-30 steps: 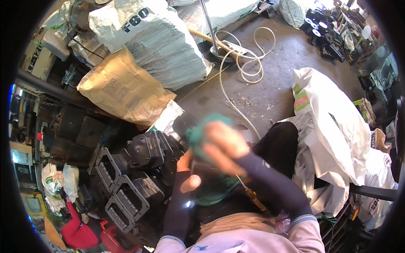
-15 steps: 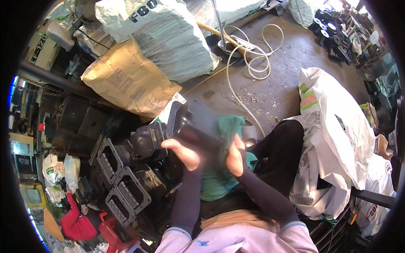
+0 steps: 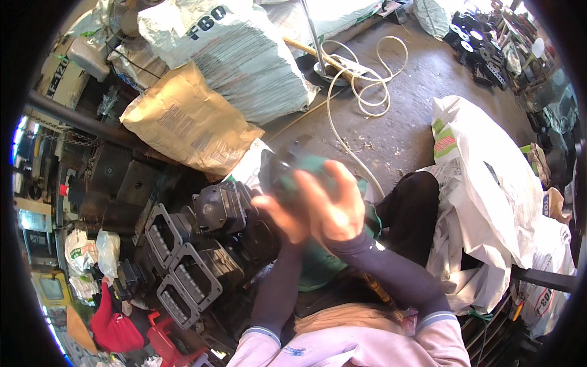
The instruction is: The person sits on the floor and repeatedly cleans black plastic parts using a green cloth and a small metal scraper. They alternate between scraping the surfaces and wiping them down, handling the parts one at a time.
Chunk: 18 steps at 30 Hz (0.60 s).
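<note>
In front of my body I hold a dark, box-shaped housing (image 3: 269,177), smeared by motion and largely covered by my hands. My left hand (image 3: 284,218) grips its near side with the thumb out to the left. My right hand (image 3: 339,208) lies across it, fingers bent over a green cloth (image 3: 313,164) pressed on the housing. More green cloth (image 3: 315,269) hangs over my lap below the wrists. Left of my hands stand several similar dark housings (image 3: 223,208), some with rectangular flanged openings (image 3: 195,278).
A brown paper sack (image 3: 189,122) and a large white sack (image 3: 244,61) lie beyond the housings. Coiled white cable (image 3: 367,92) rests on the floor. White woven sacks (image 3: 477,214) are heaped at the right. At lower left, a person in red (image 3: 113,321) is near a red chair (image 3: 168,345).
My right hand has moved up and left over the housing, bringing the green cloth across it. The housing has turned and now shows less of its flat face.
</note>
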Available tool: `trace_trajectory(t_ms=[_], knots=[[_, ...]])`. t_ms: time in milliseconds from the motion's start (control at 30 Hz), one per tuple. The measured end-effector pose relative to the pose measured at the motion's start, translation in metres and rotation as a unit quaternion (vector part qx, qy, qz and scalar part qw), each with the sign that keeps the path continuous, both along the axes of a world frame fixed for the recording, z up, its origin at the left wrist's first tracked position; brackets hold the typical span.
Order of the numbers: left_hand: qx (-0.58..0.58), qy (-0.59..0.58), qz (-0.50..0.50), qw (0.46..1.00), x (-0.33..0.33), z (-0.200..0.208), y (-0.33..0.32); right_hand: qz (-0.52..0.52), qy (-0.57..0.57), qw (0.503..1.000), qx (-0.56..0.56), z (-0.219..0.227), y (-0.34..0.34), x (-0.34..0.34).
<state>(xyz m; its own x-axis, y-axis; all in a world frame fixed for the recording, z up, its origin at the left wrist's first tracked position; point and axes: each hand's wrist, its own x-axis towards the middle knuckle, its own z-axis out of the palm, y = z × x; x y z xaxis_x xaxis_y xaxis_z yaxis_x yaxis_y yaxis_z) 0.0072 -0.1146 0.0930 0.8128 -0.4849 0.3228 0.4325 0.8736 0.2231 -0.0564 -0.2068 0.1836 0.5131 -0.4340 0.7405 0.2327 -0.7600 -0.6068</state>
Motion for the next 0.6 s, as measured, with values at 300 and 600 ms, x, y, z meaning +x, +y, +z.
trace_trajectory(t_ms=[300, 600], knots=[[0.179, 0.068, 0.124, 0.973, 0.017, 0.027, -0.013, 0.134, 0.168, 0.96, -0.18, -0.035, -0.024, -0.035], [0.195, 0.091, 0.076, 0.974, 0.033, -0.013, 0.049, 0.231, 0.103, 0.967, -0.031, -0.099, -0.059, -0.037]])
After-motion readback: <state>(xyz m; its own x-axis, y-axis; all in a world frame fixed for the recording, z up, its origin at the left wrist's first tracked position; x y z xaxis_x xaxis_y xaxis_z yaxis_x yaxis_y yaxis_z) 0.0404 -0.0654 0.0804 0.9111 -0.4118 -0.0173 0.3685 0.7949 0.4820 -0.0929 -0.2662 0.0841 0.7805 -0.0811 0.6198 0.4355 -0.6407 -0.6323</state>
